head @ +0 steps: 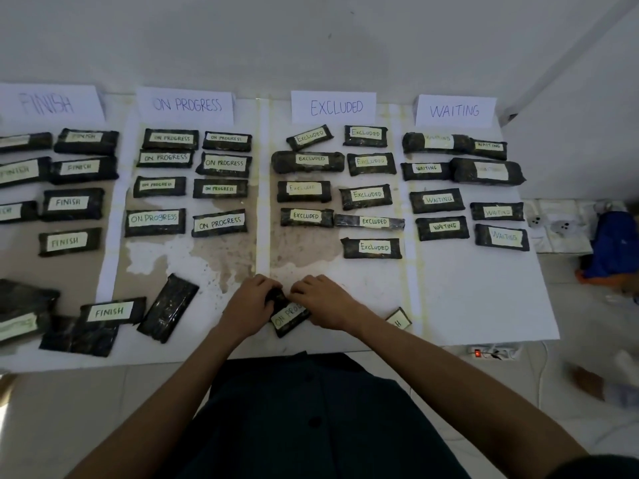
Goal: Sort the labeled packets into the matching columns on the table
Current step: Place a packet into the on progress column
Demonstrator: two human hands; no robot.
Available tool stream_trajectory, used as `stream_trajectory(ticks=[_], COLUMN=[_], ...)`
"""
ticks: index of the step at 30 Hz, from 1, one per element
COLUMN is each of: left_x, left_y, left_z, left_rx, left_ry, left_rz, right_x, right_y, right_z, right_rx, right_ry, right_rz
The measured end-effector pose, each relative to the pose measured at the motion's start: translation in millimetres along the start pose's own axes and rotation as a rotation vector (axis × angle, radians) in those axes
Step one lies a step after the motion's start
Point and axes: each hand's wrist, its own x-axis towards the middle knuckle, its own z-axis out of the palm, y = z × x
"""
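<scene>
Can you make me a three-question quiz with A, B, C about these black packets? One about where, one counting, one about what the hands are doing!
1. Which sign is farthest right? A) FINISH B) EXCLUDED C) WAITING
2. How many paper signs head the columns? A) two B) four C) six
3. What are the left hand and right hand doing? A) gripping one packet together B) lying flat C) lifting a sign

Answers: 1 C, last sign on the right. 2 B, one sign tops each of four columns. 3 A, both curl round the ON PROG packet.
</scene>
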Motion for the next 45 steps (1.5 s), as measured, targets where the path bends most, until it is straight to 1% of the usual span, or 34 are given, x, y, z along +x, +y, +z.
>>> stream_trajectory(ticks=[4, 10, 16, 20, 23, 25, 29, 33, 34, 37, 40, 42, 45], left_x=[-2, -10, -20, -25, -29, -30, -30, -33, -35, -41, -44, -45, -44], left_y=[-2, -17, -50, -71, -90, -101, -117, -122, -122, -119, -119, -117, -111], left_z=[-3, -27, -54, -71, -80, -86, -93, -97, -98, -97, -92, -90, -88], left_rx=[-0.014, -0.077, -0.093, -0.134, -0.116, -0.081, -0.011, -0.01, -0.013, -0.028, -0.051, -0.067, -0.09], left_ry=[0.006, 0.168, 0.244, 0.271, 0.247, 0.22, 0.151, 0.125, 0.12, 0.094, 0.028, -0.009, -0.036], left_rz=[-0.012, -0.072, -0.172, -0.316, -0.349, -0.326, -0.245, -0.173, -0.16, -0.1, -0.044, -0.024, 0.004], right_x=[-5, -5, 55, 112, 145, 158, 167, 150, 141, 110, 88, 81, 80], right_y=[2, 17, -3, -24, -35, -38, -39, -47, -52, -69, -80, -82, -82], right_z=[-4, -31, -60, -68, -63, -56, -53, -58, -59, -54, -34, -19, -10], right_rx=[-0.002, 0.097, 0.191, 0.154, 0.126, 0.122, 0.114, 0.16, 0.169, 0.114, -0.054, -0.148, -0.152], right_ry=[0.028, 0.214, 0.281, 0.251, 0.169, 0.135, 0.136, 0.218, 0.212, 0.101, -0.023, -0.053, -0.036], right_rz=[0.016, 0.101, 0.157, 0.214, 0.236, 0.26, 0.274, 0.256, 0.235, 0.135, 0.127, 0.159, 0.148])
